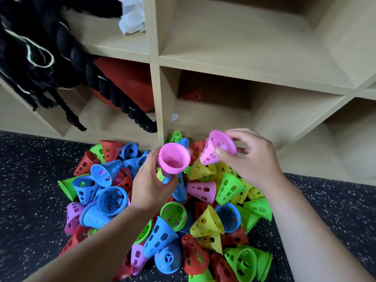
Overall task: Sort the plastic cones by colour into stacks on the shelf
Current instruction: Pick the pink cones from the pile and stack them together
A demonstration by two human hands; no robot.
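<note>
The pile of plastic cones (207, 220) lay on the speckled dark floor (30, 190) right below me, with blue, green, yellow, red and pink ones tumbled together on their sides. Above the far half of the pile my left hand (150, 186) held a pink cone (174, 159) by its narrow end. My fingers (171, 183) were curled round it and its wide mouth was turned up towards me. Just right of it, also over the pile, my right hand (250, 159) pinched a second pink cone (218, 147) between thumb and fingers. It was tilted, with its narrow end pointing down and left at the first one, and the two cones were near but apart. Beyond the pile stood the wooden shelf (154, 78), and the pile's far edge reached its base. In the bottom compartment straight behind the pile, a single red cone (193, 96) lay far back in shadow. The compartment beyond the pile's left side held a basketball (130, 86), with a thick black rope (97, 78) hanging across it. Higher up, a white cloth (132, 19) sat in the compartment above.
</note>
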